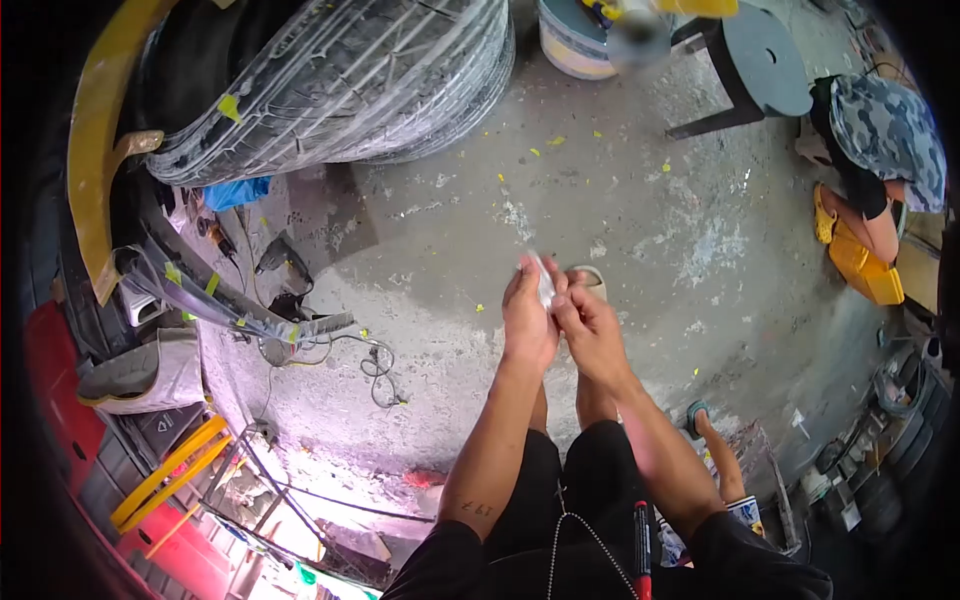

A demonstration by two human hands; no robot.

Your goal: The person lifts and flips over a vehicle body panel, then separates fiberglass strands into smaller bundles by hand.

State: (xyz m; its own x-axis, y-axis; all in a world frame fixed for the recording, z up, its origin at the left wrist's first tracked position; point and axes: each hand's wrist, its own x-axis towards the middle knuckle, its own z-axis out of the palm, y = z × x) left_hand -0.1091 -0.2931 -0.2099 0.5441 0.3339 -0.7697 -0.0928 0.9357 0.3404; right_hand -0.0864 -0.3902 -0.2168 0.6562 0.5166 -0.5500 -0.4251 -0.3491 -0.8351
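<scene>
In front of my knees, over the concrete floor, my two hands meet around a small whitish, shiny piece [544, 284] that looks like thin clear plastic; its exact kind cannot be made out. My left hand [530, 325] is closed about its left side, with the thumb and fingers pointing away from me. From the right, my right hand [592, 325] pinches its lower edge between thumb and fingers. Part of the piece is hidden by the fingers.
Dusty tires [400, 80] stand at the upper left, near a power tool [285, 265] and a loose cord [378, 375]. A bucket [575, 45] and grey stool [765, 65] are ahead. Another person [885, 140] crouches at right; another person's leg [722, 455] shows behind.
</scene>
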